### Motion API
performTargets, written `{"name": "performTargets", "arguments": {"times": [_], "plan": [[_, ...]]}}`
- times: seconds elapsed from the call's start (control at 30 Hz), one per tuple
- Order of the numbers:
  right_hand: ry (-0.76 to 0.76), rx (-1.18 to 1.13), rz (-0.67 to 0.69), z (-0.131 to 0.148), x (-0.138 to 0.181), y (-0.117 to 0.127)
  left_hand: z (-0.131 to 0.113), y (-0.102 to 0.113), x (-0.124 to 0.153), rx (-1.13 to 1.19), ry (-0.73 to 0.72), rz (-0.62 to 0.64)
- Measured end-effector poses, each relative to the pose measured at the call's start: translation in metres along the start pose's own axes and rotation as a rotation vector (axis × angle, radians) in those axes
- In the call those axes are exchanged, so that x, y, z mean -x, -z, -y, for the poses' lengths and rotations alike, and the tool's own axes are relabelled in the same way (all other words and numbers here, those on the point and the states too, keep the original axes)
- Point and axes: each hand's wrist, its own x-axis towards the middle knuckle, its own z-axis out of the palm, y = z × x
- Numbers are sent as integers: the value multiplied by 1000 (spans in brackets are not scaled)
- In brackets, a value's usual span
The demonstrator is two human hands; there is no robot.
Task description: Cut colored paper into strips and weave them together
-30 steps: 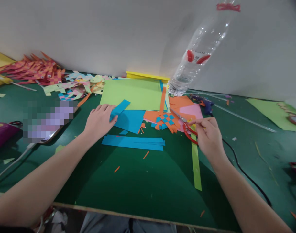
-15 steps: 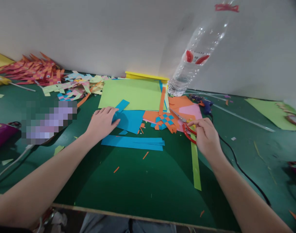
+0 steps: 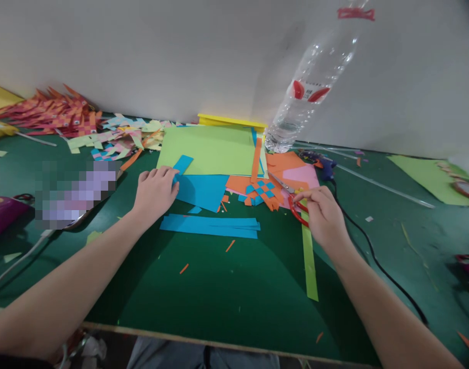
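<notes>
At the left end of the paper pile, my left hand (image 3: 157,192) is closed on a short blue paper strip (image 3: 183,164), whose far end sticks out beyond the fingers. A larger blue sheet (image 3: 203,190) lies just right of that hand. My right hand (image 3: 326,215) grips red-handled scissors (image 3: 294,207) by the handles, blades pointing away to the upper left. Near the blade tips lies a woven blue-and-orange paper piece (image 3: 262,192). Long blue strips (image 3: 209,226) rest in front of the sheet, and a green strip (image 3: 309,264) runs below the scissors.
A green sheet (image 3: 207,148) covers the back middle. A large clear bottle (image 3: 303,97) leans by the wall. A glue gun (image 3: 327,168) trails a black cable on the right. On the left are a phone-like blurred device (image 3: 80,195) and orange woven pieces (image 3: 61,113).
My left hand has shifted left, drawing the short blue strip with it. My right hand and the scissors stay almost where they were.
</notes>
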Motion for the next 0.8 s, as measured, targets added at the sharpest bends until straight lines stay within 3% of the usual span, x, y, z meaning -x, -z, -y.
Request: {"name": "performTargets", "arguments": {"times": [0.17,0.4,0.53,0.8], "plan": [[10,-19,11,-1,0,-1,-6,2,-2,74,-34,-38],[39,22,70,-5,0,-6,-33,11,3,242,-316,-36],[108,3,52,-2,0,-6,-48,16,3,238,-400,-11],[138,-2,4,0,0,-5,-65,14,-32,156,-424,134]]}}
